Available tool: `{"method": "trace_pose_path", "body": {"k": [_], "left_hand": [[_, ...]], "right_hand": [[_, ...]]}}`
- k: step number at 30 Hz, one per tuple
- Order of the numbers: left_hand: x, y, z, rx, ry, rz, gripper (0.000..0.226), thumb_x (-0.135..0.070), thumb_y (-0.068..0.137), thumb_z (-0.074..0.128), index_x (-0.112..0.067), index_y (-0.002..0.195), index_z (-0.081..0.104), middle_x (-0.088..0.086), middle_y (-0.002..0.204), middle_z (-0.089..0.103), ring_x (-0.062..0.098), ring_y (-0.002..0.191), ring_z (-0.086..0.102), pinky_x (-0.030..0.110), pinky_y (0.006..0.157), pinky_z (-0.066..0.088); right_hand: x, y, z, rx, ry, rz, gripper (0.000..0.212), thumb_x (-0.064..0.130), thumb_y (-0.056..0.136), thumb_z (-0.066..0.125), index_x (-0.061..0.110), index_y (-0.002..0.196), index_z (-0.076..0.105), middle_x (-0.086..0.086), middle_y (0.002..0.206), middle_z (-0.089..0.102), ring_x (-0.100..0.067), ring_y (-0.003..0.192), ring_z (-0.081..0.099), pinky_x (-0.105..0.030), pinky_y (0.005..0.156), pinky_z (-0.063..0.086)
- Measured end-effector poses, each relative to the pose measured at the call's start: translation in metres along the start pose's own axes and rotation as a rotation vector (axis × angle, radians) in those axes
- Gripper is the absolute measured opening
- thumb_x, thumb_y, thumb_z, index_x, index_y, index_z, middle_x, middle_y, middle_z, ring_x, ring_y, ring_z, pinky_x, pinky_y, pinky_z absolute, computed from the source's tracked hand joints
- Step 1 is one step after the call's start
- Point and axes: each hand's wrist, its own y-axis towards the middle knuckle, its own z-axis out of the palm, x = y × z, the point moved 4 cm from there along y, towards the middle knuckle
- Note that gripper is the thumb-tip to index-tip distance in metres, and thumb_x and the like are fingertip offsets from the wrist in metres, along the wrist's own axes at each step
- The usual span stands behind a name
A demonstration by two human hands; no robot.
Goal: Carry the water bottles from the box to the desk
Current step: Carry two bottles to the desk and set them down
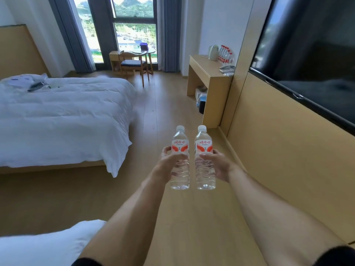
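Hands | left hand [169, 164] and right hand [217, 164] each wrap a clear plastic water bottle with red-white label [180, 160] [204, 160], upright for carrying | light wooden desk [207, 72] well ahead, apparently holding a bottle row [225, 54]

Wooden desk [204, 69] with items along its wall edge.
A kettle [213, 52], a row of water bottles [226, 55] and a telephone [226, 68] stand there.
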Motion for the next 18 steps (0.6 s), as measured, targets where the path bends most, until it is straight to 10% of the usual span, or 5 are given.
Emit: {"method": "trace_pose_path", "body": {"k": [18], "left_hand": [[-0.092,0.212,-0.072,-0.139,-0.057,0.032,0.083,0.004,0.07,0.084,-0.019,0.138,0.042,0.019,0.119,0.066,0.037,0.101,0.072,0.053,0.083,0.061]], "right_hand": [[0.062,0.255,0.048,0.156,0.002,0.08,0.059,0.003,0.089,0.067,-0.003,0.142,0.042,-0.023,0.117,0.06,-0.035,0.098,0.061,-0.059,0.105,0.044]]}}
